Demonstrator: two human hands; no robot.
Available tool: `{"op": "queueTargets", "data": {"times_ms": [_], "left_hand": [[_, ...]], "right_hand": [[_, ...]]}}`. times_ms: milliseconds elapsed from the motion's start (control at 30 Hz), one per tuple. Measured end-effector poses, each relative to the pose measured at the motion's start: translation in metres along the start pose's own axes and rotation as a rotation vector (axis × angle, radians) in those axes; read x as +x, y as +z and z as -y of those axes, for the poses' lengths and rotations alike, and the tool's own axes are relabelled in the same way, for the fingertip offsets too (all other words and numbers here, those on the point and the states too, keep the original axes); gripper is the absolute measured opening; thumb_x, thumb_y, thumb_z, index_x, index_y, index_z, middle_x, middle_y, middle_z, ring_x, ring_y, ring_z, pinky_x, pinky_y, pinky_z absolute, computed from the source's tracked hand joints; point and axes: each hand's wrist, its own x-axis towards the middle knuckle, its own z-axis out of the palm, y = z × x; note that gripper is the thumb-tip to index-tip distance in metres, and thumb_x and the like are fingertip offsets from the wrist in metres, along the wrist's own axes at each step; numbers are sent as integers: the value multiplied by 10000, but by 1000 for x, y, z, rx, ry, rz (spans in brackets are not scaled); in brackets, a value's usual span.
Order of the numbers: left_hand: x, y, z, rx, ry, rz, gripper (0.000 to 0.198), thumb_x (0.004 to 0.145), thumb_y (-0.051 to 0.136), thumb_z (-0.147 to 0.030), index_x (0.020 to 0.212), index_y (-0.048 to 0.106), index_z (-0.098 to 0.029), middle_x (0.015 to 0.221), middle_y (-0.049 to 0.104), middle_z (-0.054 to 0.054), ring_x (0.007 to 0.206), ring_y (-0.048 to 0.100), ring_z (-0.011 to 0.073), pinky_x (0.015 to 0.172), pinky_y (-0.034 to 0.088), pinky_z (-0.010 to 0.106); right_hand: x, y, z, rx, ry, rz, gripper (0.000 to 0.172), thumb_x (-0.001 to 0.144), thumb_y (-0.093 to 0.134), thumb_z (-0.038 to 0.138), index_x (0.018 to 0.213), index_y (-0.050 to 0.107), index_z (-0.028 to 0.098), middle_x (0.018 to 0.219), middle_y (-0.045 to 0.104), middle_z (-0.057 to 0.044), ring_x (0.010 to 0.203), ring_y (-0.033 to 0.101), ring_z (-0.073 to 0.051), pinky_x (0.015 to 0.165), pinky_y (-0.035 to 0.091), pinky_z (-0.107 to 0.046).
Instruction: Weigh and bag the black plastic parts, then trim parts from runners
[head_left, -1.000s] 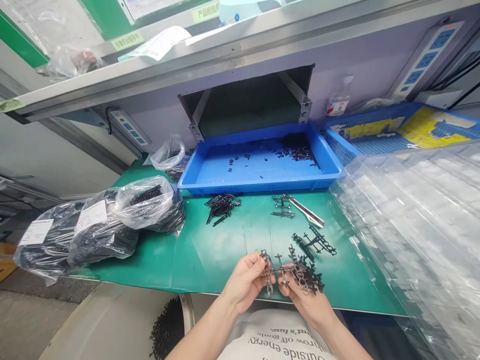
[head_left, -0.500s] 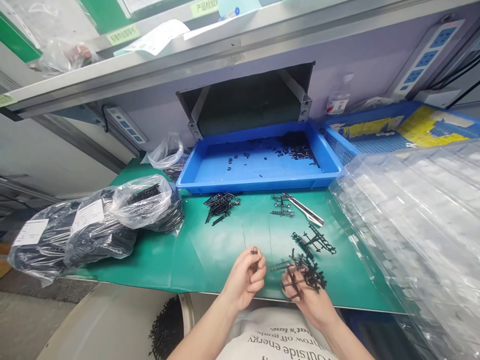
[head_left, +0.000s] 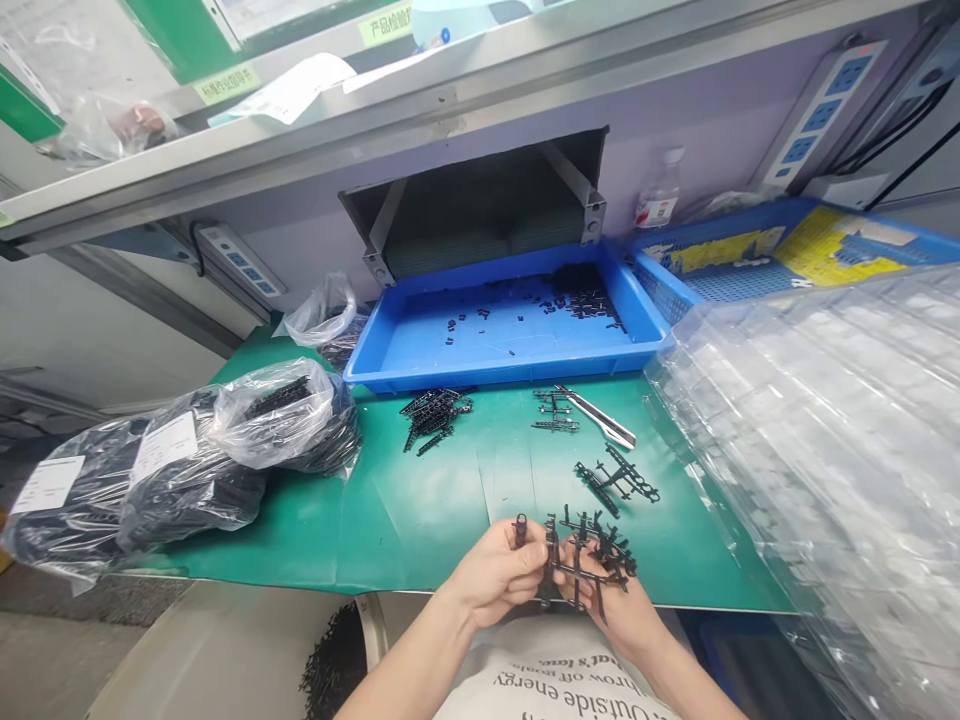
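Near the front edge of the green mat, my left hand is closed, with a small black part sticking up from its fingers. My right hand grips several black plastic frames; one frame's end reaches the left fingertips. Beyond the right hand lie two loose black frames. Farther back, another black frame rests beside white-handled tweezers. A pile of black strips sits left of these.
A blue tray with small black pieces stands at the back. Filled plastic bags lie left, clear plastic trays right. A blue basket and a bottle are behind. Below the mat's edge is a bin.
My hands have come together, and the right hand has turned the black frames toward the left fingers. The camera view has shifted slightly.
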Motion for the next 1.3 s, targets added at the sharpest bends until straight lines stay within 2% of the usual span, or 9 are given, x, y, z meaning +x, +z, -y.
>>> {"op": "queueTargets", "data": {"times_ms": [200, 333, 400, 500, 600, 700, 833, 1033, 1300], "left_hand": [[21, 9, -12, 14, 279, -235, 277, 624, 588, -274, 634, 322, -196, 495, 356, -73, 407, 262, 46, 361, 131, 166], [43, 23, -32, 703, 479, -353, 226, 705, 548, -276, 597, 368, -191, 493, 311, -64, 462, 314, 75, 462, 271, 198], [54, 34, -43, 1116, 632, -286, 54, 754, 517, -237, 720, 506, -196, 585, 441, -27, 576, 435, 112, 564, 340, 223], [69, 52, -54, 1646, 752, -42, 320, 773, 429, -98, 1044, 528, -237, 947, 555, 45, 812, 518, 170, 645, 374, 244], [76, 63, -59, 2040, 684, 125, 384, 754, 361, -12, 1033, 533, -212, 1091, 511, 74, 889, 497, 194, 614, 376, 242], [72, 58, -62, 2197, 554, 152, 296, 763, 349, -4, 915, 541, -168, 916, 532, 68, 849, 485, 189, 613, 382, 240], [56, 37, -67, 2053, 438, 77, 185, 797, 408, -81, 922, 515, -166, 898, 508, 46, 751, 484, 148, 622, 386, 237], [20, 25, -70, 1404, 339, 94, 49, 748, 562, -198, 769, 532, -165, 720, 493, -13, 651, 435, 100, 613, 358, 214], [2, 23, -40, 431, -18, 51, 416, 569, 724, -444, 711, 454, -161, 439, 380, -91, 332, 289, 16, 327, 137, 153]], "right_hand": [[-5, -8, 3, 54, -137, 151, 484, 718, 514, 620, 529, 390, 192, 439, 305, 37, 424, 226, -80, 465, 201, -268], [-21, -22, 8, 22, -236, 270, 454, 803, 432, 571, 557, 441, 189, 383, 305, 34, 424, 299, -98, 523, 277, -285], [-31, -30, 11, -14, -236, 255, 431, 764, 475, 591, 599, 488, 193, 392, 347, 19, 438, 339, -119, 521, 288, -291], [-44, -37, 14, -96, -258, 226, 389, 727, 547, 563, 589, 509, 201, 444, 419, -13, 469, 386, -143, 532, 309, -306], [-49, -38, 18, -77, -319, 254, 385, 750, 527, 551, 605, 496, 197, 486, 442, -18, 488, 400, -136, 530, 321, -294], [-46, -39, 26, 7, -395, 286, 396, 770, 503, 549, 611, 456, 189, 494, 414, 2, 496, 393, -114, 506, 314, -257], [-31, -40, 41, 160, -528, 134, 307, 789, 535, 458, 644, 468, 196, 470, 377, 31, 464, 339, -91, 448, 285, -216], [-5, -29, 48, 149, -416, -318, 391, 596, 689, 532, 685, 564, 172, 736, 564, -26, 600, 460, -108, 546, 387, -249], [-7, -14, 33, 186, -78, -79, 319, 567, 740, 423, 730, 615, 179, 724, 583, -1, 622, 504, -97, 580, 430, -221]]}}
